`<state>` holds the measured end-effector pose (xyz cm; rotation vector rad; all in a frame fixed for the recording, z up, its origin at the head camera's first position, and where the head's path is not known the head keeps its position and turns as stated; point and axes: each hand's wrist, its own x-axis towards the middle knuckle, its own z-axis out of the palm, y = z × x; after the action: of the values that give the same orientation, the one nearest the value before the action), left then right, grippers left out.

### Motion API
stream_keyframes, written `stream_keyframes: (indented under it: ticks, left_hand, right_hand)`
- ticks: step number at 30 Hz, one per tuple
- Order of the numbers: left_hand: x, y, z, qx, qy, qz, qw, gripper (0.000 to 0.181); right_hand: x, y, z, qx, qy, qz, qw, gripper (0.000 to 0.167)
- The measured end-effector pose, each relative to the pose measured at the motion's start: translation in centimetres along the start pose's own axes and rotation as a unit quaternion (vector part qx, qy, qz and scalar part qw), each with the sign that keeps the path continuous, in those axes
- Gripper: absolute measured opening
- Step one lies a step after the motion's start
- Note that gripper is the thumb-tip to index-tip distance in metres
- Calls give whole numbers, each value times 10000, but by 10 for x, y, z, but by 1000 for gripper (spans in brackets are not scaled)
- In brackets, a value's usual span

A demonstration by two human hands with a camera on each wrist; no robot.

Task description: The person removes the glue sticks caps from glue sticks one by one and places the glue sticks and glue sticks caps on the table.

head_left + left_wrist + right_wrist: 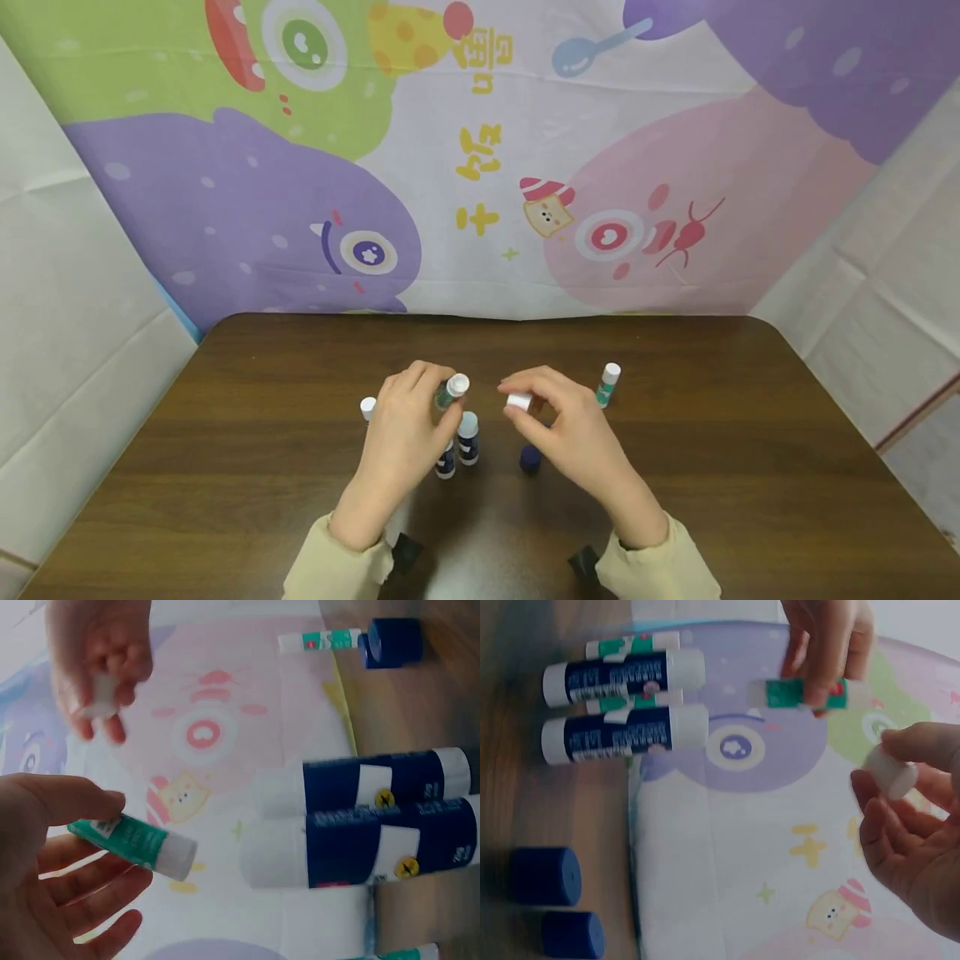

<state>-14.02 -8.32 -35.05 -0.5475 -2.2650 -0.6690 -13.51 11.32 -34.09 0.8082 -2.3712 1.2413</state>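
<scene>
My left hand [405,429] holds a small green glue stick [129,840] between thumb and fingers, tilted, its white end turned toward my right hand. That right hand [573,429] pinches a small white cap [891,772] between thumb and fingers, apart from the glue stick. Below and between the hands, two larger navy glue sticks [468,440] stand upright side by side on the table, their pale upper ends showing. Two navy caps [544,876] sit on the table near my right hand; it partly hides them in the head view.
Past my right hand a green glue stick with a white top [608,385] stands on the brown table [712,467]. In the right wrist view, more green glue sticks [634,645] stand behind the navy ones. A cartoon-printed cloth [480,275] hangs along the table's far edge.
</scene>
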Motion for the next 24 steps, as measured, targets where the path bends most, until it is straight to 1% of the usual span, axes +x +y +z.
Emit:
stream_keyframes:
  ticks: [4,7,13,16,18,21,24]
  left_hand:
    - [0,-6,1,-93,-138,-515,9985,23]
    - [-1,-9,3,-221,-328,-827,9958,21]
    - [-4,-12,9,-355,-742,-1307,9880,18]
    - [-5,-14,11,-369,-845,-1468,9849,19]
    - [-5,-16,12,-370,-883,-1531,9836,19]
    - [-6,-19,14,-394,-939,-1580,9822,20]
    - [-7,-22,15,-439,-1038,-1665,9796,20]
  right_hand:
    - [1,5,-4,-463,-98,103,9988,19]
    - [2,8,-6,-680,-176,380,9968,19]
    - [1,18,-6,-1084,-352,912,9893,16]
    - [1,23,-7,-1288,-501,1142,9838,13]
    - [1,27,-8,-1416,-612,1221,9805,11]
    - [1,32,-9,-1586,-813,1248,9760,8]
    - [1,38,-9,-1709,-991,1246,9723,9]
